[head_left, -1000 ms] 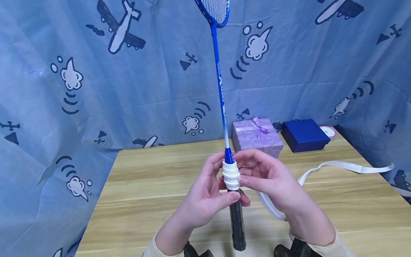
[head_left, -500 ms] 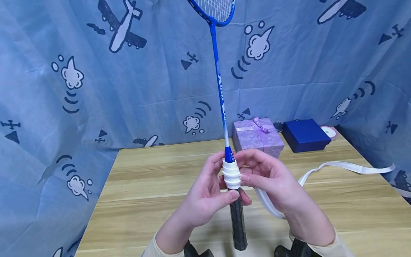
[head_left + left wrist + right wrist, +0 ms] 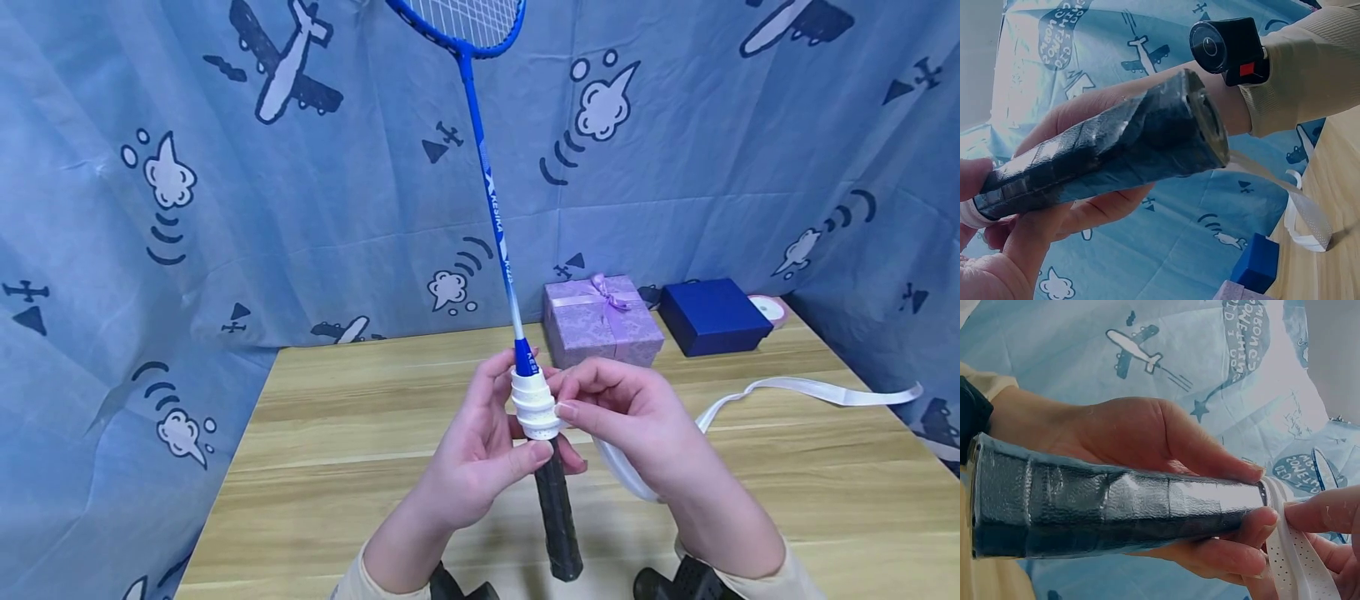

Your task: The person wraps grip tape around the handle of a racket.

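A blue badminton racket (image 3: 492, 204) stands upright, its head leaning left and cut off by the top of the head view. White perforated grip tape (image 3: 535, 404) is wound in several layers round the top of its black handle (image 3: 557, 525). My left hand (image 3: 480, 467) holds the handle there, thumb in front just below the tape and fingers behind. With thumb and fingers, my right hand (image 3: 637, 417) pinches the tape at the right side of the winding. The loose tape (image 3: 1304, 569) hangs from there in the right wrist view, and its tail lies across the table.
On the wooden table (image 3: 337, 467), a lilac gift box (image 3: 600, 329) with a bow stands behind my hands. To its right are a dark blue box (image 3: 712, 317) and a ribbon spool (image 3: 768, 308). A patterned blue cloth (image 3: 360, 208) hangs behind.
The racket's head and shaft have swung to the left, while the handle's lower end has shifted slightly right. Both hands keep their hold, and the right hand has moved slightly.
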Motion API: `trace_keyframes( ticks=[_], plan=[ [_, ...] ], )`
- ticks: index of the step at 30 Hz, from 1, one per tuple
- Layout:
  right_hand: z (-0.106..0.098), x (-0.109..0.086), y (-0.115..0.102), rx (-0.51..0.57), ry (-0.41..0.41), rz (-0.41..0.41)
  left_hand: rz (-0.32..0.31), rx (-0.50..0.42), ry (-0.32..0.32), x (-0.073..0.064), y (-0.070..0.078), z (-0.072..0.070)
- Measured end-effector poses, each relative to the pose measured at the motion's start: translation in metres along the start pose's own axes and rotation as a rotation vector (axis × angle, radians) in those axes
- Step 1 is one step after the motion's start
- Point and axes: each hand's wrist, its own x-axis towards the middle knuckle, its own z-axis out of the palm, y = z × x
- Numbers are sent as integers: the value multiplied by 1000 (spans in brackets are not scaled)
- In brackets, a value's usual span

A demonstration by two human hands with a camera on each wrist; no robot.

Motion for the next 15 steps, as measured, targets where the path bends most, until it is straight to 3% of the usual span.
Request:
trace_keyframes(
  ticks=[8,15],
  plan=[
    [2,0,1,-15,7,-20,43,-43,-58,2,-2,-1],
    [3,1,5,118,-77,-115,67,-125,-112,2,-5,-2]
  ],
)
